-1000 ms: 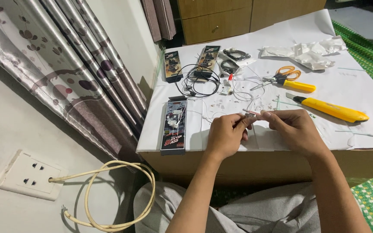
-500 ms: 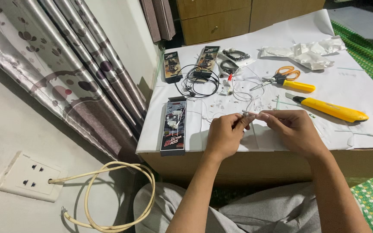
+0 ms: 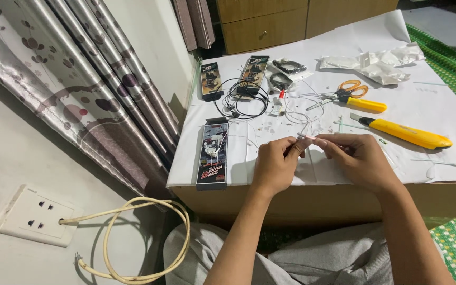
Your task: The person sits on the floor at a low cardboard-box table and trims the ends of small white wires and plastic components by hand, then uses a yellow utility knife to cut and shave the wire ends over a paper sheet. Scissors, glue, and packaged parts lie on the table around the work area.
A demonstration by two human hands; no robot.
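While pinched, both hands' grip (image 3: pixel 306 142) holds thin white wire (image 3: pixel 306 136)

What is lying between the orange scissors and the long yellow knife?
In the head view, a short yellow-handled tool lies between the scissors and the yellow utility knife, on the white paper.

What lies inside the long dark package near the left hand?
Through the long dark package's clear window, white earphones show in its upper part. The printed lower part hides whatever sits below. The left hand lies beside it, not touching.
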